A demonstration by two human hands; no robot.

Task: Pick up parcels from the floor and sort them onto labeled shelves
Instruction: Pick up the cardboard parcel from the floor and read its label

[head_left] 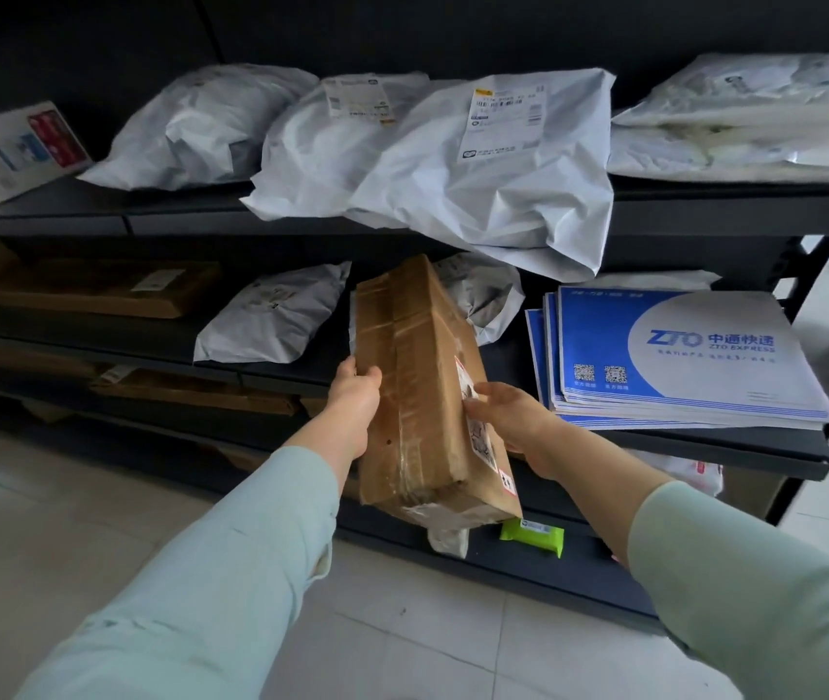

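Single head-worn view, forward and down, close to dark shelves (452,229).

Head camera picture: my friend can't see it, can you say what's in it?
Two hands, left hand and right hand, hold a taped cardboard box tilted in front of dark shelves. Grey mailer bags lie on the upper shelf, and a stack of blue envelopes lies to the right.

A creased brown cardboard box (422,391) bound in glossy clear tape; crinkled grey plastic mailers (493,194) on matt black metal shelves (705,204); glossy printed paper envelopes (680,356); shiny floor tiles (74,497).
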